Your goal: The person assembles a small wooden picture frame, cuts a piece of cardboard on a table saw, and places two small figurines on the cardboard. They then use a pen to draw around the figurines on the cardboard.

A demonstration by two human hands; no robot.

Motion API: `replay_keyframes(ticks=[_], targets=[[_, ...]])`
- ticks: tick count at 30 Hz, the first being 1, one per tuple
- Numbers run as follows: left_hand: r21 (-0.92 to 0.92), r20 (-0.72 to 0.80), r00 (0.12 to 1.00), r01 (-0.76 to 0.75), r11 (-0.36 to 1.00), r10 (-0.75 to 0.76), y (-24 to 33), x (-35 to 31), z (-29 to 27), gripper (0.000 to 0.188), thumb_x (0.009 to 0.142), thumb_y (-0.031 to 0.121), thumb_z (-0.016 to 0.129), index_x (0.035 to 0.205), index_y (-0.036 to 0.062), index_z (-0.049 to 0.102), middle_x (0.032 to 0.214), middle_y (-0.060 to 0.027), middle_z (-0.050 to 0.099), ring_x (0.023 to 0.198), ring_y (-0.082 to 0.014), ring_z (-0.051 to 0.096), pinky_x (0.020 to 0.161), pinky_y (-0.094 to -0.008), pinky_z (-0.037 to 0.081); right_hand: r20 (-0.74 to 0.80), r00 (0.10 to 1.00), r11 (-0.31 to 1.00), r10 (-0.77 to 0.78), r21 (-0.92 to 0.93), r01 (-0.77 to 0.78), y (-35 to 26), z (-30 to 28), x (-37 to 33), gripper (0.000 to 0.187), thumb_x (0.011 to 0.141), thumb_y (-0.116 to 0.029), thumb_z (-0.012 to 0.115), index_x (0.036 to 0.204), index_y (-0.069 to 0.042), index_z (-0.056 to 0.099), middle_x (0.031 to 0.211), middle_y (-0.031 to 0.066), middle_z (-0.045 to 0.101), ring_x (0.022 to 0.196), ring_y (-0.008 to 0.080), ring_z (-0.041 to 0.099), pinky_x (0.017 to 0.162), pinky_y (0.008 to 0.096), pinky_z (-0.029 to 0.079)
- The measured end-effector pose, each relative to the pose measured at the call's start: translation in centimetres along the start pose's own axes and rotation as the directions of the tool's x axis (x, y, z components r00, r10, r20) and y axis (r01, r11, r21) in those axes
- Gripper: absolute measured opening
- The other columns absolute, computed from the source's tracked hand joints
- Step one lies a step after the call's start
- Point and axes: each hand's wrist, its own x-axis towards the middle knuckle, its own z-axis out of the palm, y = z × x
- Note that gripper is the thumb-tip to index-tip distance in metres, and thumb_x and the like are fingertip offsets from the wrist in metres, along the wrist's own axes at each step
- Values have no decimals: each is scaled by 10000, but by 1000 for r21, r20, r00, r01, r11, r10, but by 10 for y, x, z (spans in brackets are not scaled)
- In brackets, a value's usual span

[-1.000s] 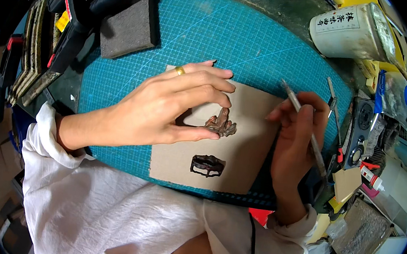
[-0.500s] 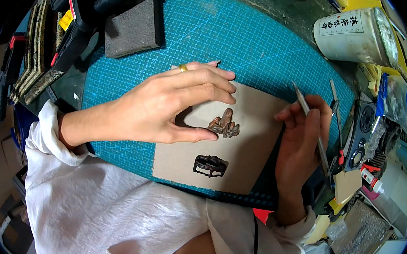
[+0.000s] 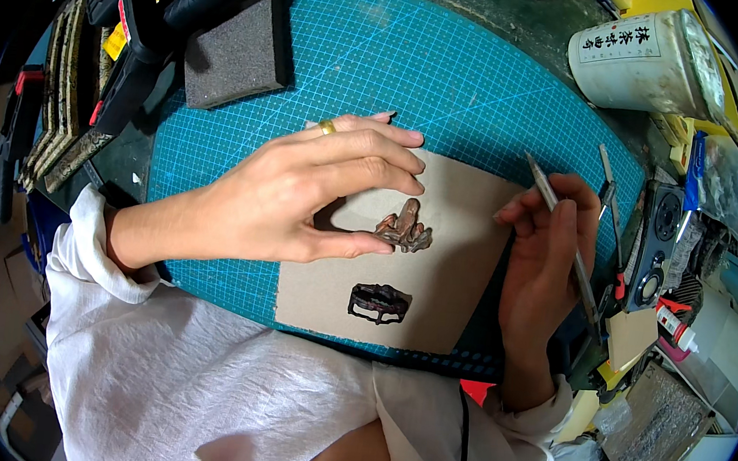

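Note:
A small brown carved piece (image 3: 405,228), with an upright knob and lumpy base, lies on a beige board (image 3: 435,280). My left hand (image 3: 316,178) arches around its left and far sides. Its thumb tip touches or nearly touches the base, while the fingers extend apart above the board. Nearer to me on the same board is a dark, table-shaped openwork stand (image 3: 379,303). At the board's right side, my right hand (image 3: 552,248) is closed around a slim, pointed, pen-like tool (image 3: 582,271), its tip aimed up and to the left.
Under the board spreads a teal gridded cutting mat (image 3: 385,63). A dark grey block (image 3: 235,53) and black clamps (image 3: 142,53) occupy the far left. To the right are a white canister (image 3: 642,66), a thin metal tool (image 3: 611,192), a black device (image 3: 654,245) and a small glue bottle (image 3: 677,330).

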Motion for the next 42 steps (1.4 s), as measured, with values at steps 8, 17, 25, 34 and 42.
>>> replay_keyframes(ticks=[8,17,25,34,42], targets=[[-539,-96,983,78,839,-153,-9,-2,-14,307,896,103,525,1152,-51,592,1198,-183,559,1227,-283,507,1079,-429,363,-50,996,997,-72,15,72,-1,-6,0,378,1033,-340,393,1184,5,438,989,166,595,848,217,619,810,343,497],[-53,4,996,-92,994,93,-5,4,-9,538,693,179,806,1164,-5,623,1192,-141,615,1210,-320,535,1069,-459,372,80,959,922,-272,-262,284,-19,-14,-3,359,1047,-333,318,1136,-3,428,1081,229,598,888,236,624,838,346,481],[37,11,995,-99,994,99,-6,3,0,510,685,248,846,1128,76,659,1182,-90,629,1220,-304,535,1087,-519,345,459,869,711,-184,-549,440,-10,10,-72,371,825,-100,724,985,-46,394,1136,242,606,890,320,610,788,384,478],[79,-19,991,-131,988,133,-7,-1,3,472,687,260,844,1083,75,667,1173,-89,636,1228,-302,533,1093,-527,343,398,883,695,-248,-562,448,22,16,-86,366,776,-12,735,955,-58,418,1115,211,620,923,327,583,780,400,461],[95,-12,990,-138,986,140,-9,-2,4,476,682,270,846,1083,83,671,1174,-89,640,1233,-299,531,1103,-536,334,412,858,633,-306,-586,506,24,18,-87,360,764,17,726,963,-67,438,1053,178,633,875,307,575,743,392,452]])
